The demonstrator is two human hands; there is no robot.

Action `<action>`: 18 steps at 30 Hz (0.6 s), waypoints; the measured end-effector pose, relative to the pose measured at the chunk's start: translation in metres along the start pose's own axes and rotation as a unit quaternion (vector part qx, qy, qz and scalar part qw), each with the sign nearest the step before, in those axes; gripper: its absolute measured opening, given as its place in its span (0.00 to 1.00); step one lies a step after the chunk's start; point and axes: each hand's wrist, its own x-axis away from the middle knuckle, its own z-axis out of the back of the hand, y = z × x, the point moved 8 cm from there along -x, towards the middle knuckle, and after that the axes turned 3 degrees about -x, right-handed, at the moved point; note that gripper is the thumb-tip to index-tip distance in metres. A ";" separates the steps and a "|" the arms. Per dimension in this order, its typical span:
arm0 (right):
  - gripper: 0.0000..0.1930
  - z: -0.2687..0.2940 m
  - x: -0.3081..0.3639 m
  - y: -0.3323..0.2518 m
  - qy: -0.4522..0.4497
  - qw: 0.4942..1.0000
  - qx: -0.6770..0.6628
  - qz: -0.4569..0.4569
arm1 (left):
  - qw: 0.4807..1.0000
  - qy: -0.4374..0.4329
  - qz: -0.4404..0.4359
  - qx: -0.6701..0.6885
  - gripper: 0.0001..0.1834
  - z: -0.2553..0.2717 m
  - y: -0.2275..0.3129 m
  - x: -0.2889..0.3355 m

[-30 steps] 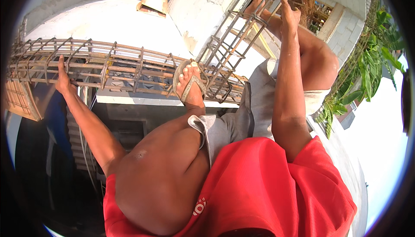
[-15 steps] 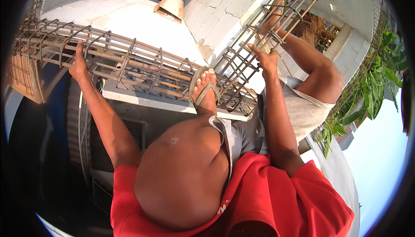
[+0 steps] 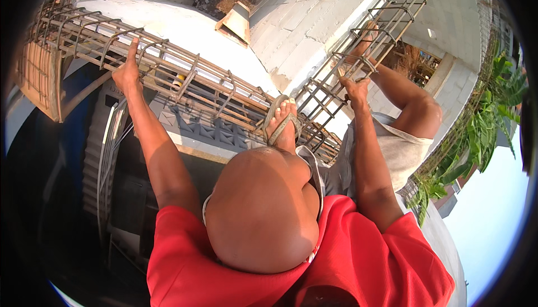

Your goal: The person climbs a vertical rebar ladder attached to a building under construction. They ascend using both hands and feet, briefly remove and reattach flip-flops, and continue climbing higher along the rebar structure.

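My left hand (image 3: 128,75) is closed around the lower outer bar of a long rebar cage (image 3: 227,94), with one finger laid up across the bars. My right hand (image 3: 357,89) grips the side bar of a second rebar cage (image 3: 386,7), which slants away to the upper right. Both cages are steel bars tied with square stirrups, and they meet near my sandalled foot (image 3: 282,122). That foot rests on the bars at the corner. My other foot (image 3: 367,38) is farther up, among the bars of the right cage.
Pale block walls (image 3: 297,13) stand beyond the cages. A wooden formwork box (image 3: 42,80) sits under the left cage's end, and a small board chute (image 3: 235,22) lies on the white ledge. Below at left is a deep dark drop (image 3: 50,184). Leafy plants (image 3: 487,111) grow at right.
The view has shifted, so the cages sit a little lower and farther right. My left hand has slid slightly right along its cage. My right thumb, stretched out before, is now folded in.
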 end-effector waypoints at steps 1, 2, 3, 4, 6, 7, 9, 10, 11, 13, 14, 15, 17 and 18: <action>0.46 -0.001 0.002 -0.007 -0.001 1.000 0.008 -0.003 | 1.000 -0.002 -0.001 -0.004 0.46 0.000 -0.002 -0.001; 0.41 -0.002 -0.003 0.000 0.001 1.000 -0.014 -0.014 | 1.000 -0.006 -0.002 -0.008 0.46 -0.002 -0.001 -0.002; 0.41 -0.002 -0.008 0.008 0.000 1.000 -0.016 -0.015 | 1.000 -0.010 -0.003 -0.012 0.47 -0.002 -0.001 -0.004; 0.41 -0.002 -0.019 0.021 0.000 1.000 -0.019 -0.017 | 0.999 0.014 -0.024 -0.023 0.47 -0.001 0.008 0.003; 0.40 -0.008 -0.016 0.018 0.000 0.999 -0.012 -0.039 | 0.999 -0.010 -0.024 -0.023 0.47 -0.003 0.017 0.009; 0.40 -0.009 -0.014 0.016 0.002 1.000 -0.019 -0.024 | 0.999 -0.023 -0.022 -0.027 0.47 -0.001 0.014 0.009; 0.39 -0.011 -0.013 0.013 0.006 0.999 -0.035 0.001 | 0.999 0.002 -0.020 -0.037 0.46 0.006 0.003 0.001; 0.38 -0.011 -0.015 0.014 0.007 0.998 -0.056 0.009 | 0.999 -0.004 -0.018 -0.032 0.46 0.004 0.008 0.005; 0.38 -0.010 -0.020 0.018 0.018 1.000 -0.025 -0.002 | 0.999 -0.010 -0.016 -0.029 0.46 0.002 0.014 0.009; 0.38 -0.004 -0.025 0.035 0.043 0.998 0.035 -0.036 | 0.999 0.013 -0.036 -0.002 0.44 -0.002 0.019 0.015; 0.50 -0.003 -0.017 0.026 0.013 0.998 0.038 -0.040 | 0.999 0.024 -0.035 -0.006 0.44 -0.002 0.019 0.019; 0.49 -0.010 -0.017 0.027 0.003 0.998 0.024 -0.054 | 0.999 0.034 -0.035 -0.011 0.44 0.001 0.020 0.022; 0.48 -0.008 -0.011 0.010 0.006 0.998 0.043 -0.040 | 1.000 0.013 0.000 -0.003 0.44 -0.001 0.006 0.014; 0.48 -0.004 -0.019 0.024 0.020 0.998 0.044 -0.039 | 1.000 0.010 -0.009 0.011 0.43 -0.007 0.013 0.019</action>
